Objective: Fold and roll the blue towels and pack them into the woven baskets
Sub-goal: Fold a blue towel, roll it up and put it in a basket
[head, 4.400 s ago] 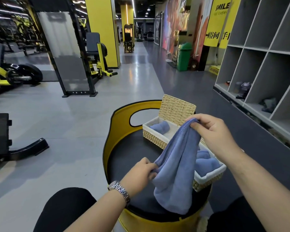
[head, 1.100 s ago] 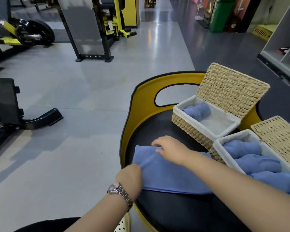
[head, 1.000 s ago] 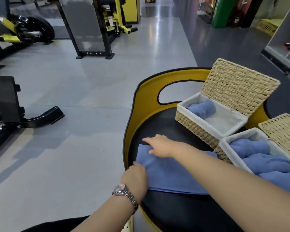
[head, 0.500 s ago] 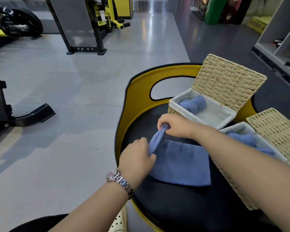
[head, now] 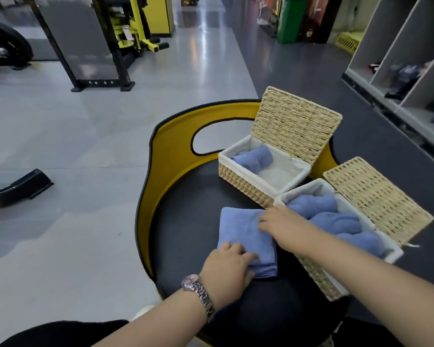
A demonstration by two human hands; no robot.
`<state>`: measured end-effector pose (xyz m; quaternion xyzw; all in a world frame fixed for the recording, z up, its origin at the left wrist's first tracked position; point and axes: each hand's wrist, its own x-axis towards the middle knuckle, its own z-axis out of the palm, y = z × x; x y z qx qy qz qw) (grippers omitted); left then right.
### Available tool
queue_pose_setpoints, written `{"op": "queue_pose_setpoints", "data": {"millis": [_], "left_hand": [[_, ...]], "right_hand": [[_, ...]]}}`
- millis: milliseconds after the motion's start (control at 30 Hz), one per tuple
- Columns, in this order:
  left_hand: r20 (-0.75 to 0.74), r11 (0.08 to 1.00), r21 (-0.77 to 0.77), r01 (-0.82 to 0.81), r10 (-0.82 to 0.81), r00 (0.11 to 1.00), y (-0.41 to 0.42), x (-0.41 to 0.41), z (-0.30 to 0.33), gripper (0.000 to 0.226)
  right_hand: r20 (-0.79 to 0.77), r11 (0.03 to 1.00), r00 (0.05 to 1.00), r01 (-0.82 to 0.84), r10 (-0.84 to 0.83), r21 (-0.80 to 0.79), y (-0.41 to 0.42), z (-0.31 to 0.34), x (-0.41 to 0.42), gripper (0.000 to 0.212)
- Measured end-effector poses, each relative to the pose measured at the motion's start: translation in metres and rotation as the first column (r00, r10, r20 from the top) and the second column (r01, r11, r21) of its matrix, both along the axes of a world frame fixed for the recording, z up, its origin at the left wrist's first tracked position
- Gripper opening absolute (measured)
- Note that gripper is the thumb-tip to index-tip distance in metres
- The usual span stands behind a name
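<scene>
A blue towel (head: 243,234) lies folded into a small rectangle on the black round seat (head: 191,221). My left hand (head: 229,264) rests on its near edge with the fingers laid over the cloth. My right hand (head: 278,222) presses flat on the towel's far right corner, next to the nearer woven basket (head: 318,276). That basket holds several rolled blue towels (head: 336,221). The farther woven basket (head: 246,182) holds one rolled towel (head: 254,157) at its left end; both lids stand open.
The seat has a yellow raised back (head: 171,144) with a cut-out handle. Grey floor lies to the left with a black machine foot (head: 18,186) and a rack (head: 85,46) beyond. Grey shelving cubbies (head: 411,58) stand at the right.
Half a second ago both hands pinched the towel's left edge and lifted it. Now that edge is folded over to the right, the towel is narrower, and both hands lie flat on it.
</scene>
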<state>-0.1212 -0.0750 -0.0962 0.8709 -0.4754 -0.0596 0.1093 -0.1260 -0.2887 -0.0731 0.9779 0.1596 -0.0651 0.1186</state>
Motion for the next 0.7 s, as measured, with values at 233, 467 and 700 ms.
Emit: {"op": "queue_pose_setpoints", "data": {"millis": [233,467,700], "left_hand": [[0.262,0.987,0.158,-0.039,-0.003,0.965,0.018,0.024,0.004,0.018],[0.100,0.975,0.084,-0.207,0.199,0.975,0.034,0.077,0.025,0.019],[-0.201,0.926,0.263,-0.269,0.325,0.924,0.029,0.088,0.008,0.087]], "right_hand": [[-0.159,0.996,0.984,0.078,-0.083,-0.036,0.038,0.010,-0.018,0.018],[-0.166,0.860,0.978,0.193,-0.128,0.473,0.052,0.015,-0.009,0.031],[-0.445,0.767,0.820,0.533,-0.361,0.359,0.033,-0.010,0.017,0.095]]}}
